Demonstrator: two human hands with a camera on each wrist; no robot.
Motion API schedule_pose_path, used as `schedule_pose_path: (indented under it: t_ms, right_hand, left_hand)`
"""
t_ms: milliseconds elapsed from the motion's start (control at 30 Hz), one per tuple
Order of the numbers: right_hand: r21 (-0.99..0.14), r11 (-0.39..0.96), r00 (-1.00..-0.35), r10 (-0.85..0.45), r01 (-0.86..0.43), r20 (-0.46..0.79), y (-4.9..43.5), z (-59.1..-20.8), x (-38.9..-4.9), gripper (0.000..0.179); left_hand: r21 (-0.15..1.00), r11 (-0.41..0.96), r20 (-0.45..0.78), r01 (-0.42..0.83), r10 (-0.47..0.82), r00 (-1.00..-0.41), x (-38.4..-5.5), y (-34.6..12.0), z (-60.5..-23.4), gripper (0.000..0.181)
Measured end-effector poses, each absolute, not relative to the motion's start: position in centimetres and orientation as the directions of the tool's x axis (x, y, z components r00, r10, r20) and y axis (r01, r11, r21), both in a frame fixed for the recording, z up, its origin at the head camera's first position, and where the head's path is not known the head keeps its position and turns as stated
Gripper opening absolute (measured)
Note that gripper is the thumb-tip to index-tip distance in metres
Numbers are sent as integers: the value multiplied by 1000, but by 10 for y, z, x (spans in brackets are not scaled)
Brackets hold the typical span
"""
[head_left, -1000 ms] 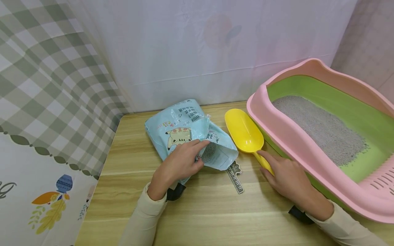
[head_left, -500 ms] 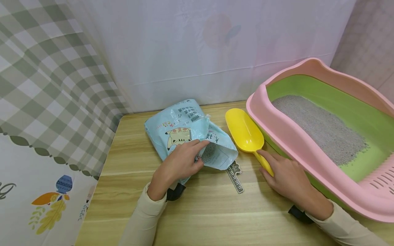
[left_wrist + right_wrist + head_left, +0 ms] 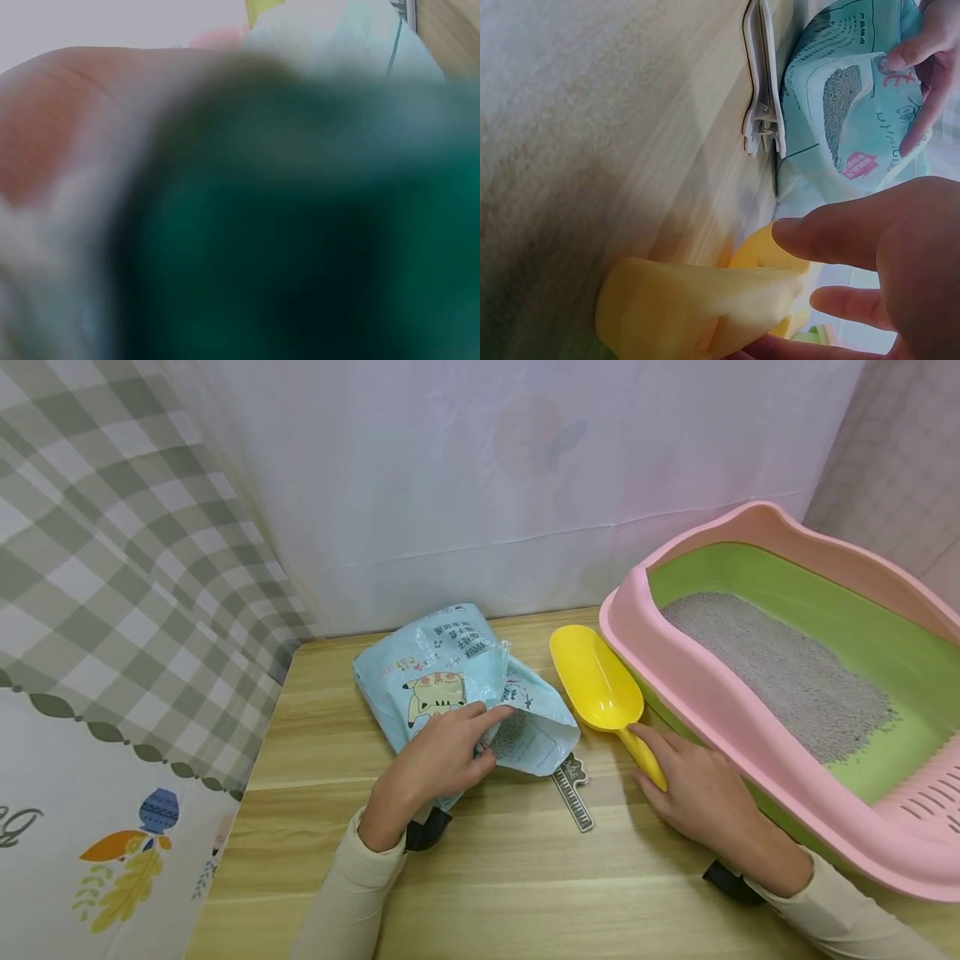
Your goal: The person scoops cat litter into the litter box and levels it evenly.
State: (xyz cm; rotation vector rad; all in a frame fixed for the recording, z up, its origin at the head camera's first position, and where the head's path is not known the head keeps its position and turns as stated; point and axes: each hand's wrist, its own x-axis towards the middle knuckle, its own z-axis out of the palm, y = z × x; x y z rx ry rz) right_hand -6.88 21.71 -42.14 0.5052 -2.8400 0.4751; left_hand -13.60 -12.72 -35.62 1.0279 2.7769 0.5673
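A pale blue bag of cat litter (image 3: 427, 652) lies on the table in the head view, its mouth open to the right and grey granules (image 3: 510, 735) showing inside. My left hand (image 3: 442, 752) holds the bag at its mouth, index finger along the edge. Right of the bag is a yellow scoop (image 3: 596, 681) with its bowl bare. My right hand (image 3: 697, 789) has its fingers and thumb about the scoop handle (image 3: 697, 300). The right wrist view shows the thumb and fingers beside that handle, the thumb raised. A dark blur hides most of the left wrist view.
A pink and green litter box (image 3: 675, 635) stands at the right, close to the scoop, with grey litter (image 3: 780, 668) spread in it. A clip (image 3: 573, 793) with piano-key markings lies partly under the bag. Checked cloth (image 3: 112, 527) hangs at the left and a pale curtain (image 3: 412, 485) behind.
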Motion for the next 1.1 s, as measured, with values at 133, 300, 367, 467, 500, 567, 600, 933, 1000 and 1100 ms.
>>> schedule_pose_path:
  t_ms: [133, 300, 367, 467, 500, 567, 600, 933, 1000, 1100]
  right_hand:
    - [-301, 874, -910, -297, -381, 290, 218, -421, -69, 67]
    - [-340, 842, -896, -323, -419, 306, 219, -416, -70, 68]
    - [-349, 835, -895, -332, -427, 299, 220, -414, -70, 68]
    - [-352, 832, -895, -337, -428, 293, 221, -412, -69, 68]
    - [-352, 833, -896, -336, -427, 291, 221, -411, -69, 67]
    - [-354, 834, -898, -332, -423, 290, 222, -411, -67, 68]
    - [-354, 834, -898, -333, -423, 287, 222, -411, -67, 68]
    - [-299, 797, -815, -370, -526, 446, 207, -403, -76, 46]
    - [-290, 778, -788, -386, -558, 481, 200, -398, -82, 44]
    - [-286, 754, -763, -410, -592, 500, 188, -391, -94, 44]
  left_hand:
    - [374, 687, 27, 623, 663, -748, -131, -130, -351, 58]
    - [346, 697, 48, 628, 655, -754, -119, -137, -343, 56]
    - [340, 705, 49, 622, 647, -761, -114, -140, -342, 57]
    - [330, 705, 59, 628, 649, -759, -107, -142, -341, 61]
    - [326, 703, 66, 632, 650, -757, -106, -143, -341, 63]
    - [314, 694, 97, 648, 656, -749, -103, -144, -341, 65]
    - [310, 692, 113, 652, 654, -748, -101, -145, -342, 66]
    - [296, 726, 217, 620, 581, -784, -68, -162, -355, 83]
    - [269, 748, 233, 606, 560, -795, -62, -165, -360, 91]
    - [204, 794, 263, 573, 519, -813, -57, -166, -370, 108]
